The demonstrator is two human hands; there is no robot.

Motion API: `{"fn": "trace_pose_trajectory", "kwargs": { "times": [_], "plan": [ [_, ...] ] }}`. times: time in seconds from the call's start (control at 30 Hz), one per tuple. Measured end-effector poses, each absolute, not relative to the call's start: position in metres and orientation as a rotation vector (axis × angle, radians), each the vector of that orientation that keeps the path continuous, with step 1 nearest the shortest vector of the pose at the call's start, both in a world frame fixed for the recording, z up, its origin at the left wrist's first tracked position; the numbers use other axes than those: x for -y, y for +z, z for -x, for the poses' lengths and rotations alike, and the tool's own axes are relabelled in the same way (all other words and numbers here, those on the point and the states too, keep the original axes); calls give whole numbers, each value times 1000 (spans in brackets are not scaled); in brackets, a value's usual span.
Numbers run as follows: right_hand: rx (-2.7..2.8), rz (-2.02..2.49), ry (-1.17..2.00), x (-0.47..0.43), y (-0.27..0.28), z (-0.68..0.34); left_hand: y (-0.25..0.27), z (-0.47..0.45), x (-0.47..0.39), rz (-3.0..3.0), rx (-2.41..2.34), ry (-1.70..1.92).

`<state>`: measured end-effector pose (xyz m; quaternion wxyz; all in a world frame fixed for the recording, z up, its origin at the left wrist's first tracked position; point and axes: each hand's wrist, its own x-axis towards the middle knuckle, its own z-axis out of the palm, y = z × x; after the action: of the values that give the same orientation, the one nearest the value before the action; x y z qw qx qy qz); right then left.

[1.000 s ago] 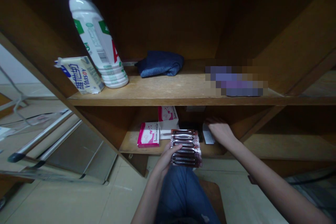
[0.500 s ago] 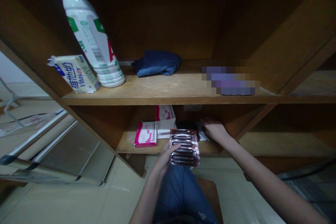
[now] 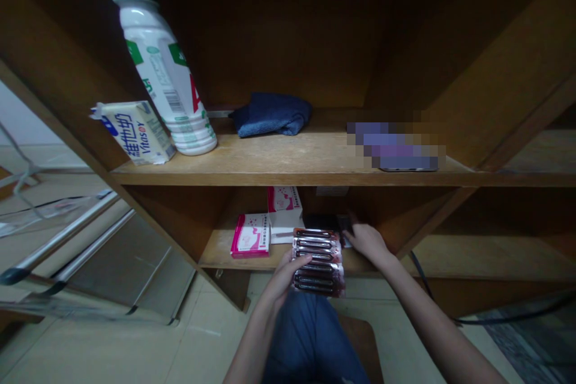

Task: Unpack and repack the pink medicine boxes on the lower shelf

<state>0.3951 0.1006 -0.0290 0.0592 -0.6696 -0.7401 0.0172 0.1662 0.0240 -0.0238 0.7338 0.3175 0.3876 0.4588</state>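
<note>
My left hand (image 3: 288, 270) is closed on the near side of a blister strip of dark ampoules (image 3: 317, 261), thumb on top. The strip is held in front of the lower shelf, over my knees. On that shelf, my right hand (image 3: 369, 244) reaches in behind and right of the strip. Its fingers close around the edge of something dark and silvery that I cannot make out in the shadow. A black object (image 3: 319, 221) lies just left of these fingers. Further left are a pink-and-white box (image 3: 252, 234) and a second pink-and-white box (image 3: 284, 199), with white flaps in front.
The upper shelf board (image 3: 279, 162) runs above my hands. On it stand a white bottle (image 3: 162, 78) with a green cap and a drink carton (image 3: 137, 135); a folded blue cloth (image 3: 272, 114) and a blurred-out item (image 3: 396, 147) lie there too. A metal-framed rack (image 3: 108, 258) is at left.
The view has tilted up slightly. My right hand has shifted a little, with its fingers now at the dark silvery thing. My left hand still holds the ampoule strip.
</note>
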Motion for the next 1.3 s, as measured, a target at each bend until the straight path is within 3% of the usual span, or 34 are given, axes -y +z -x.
{"fn": "trace_pose_trajectory", "kwargs": {
  "times": [0.17,0.37,0.6,0.8,1.07,1.3],
  "plan": [
    [2174,2026,-30,-85,-36,-392,-25,-164,-25,-731,-867,1006],
    [1873,1945,-50,-56,2,-388,-20,-166,-25,-727,-845,1006],
    [1382,1311,819,-40,36,-382,-21,-167,-26,-870,-827,1033],
    [1255,1162,1155,-42,34,-357,-22,-167,-24,-986,-841,1005],
    [1170,1108,971,-38,34,-345,-18,-165,-22,-1042,-837,1015],
    [1521,1205,843,-44,19,-340,-17,-162,-20,-1023,-884,1037]
  ]
}}
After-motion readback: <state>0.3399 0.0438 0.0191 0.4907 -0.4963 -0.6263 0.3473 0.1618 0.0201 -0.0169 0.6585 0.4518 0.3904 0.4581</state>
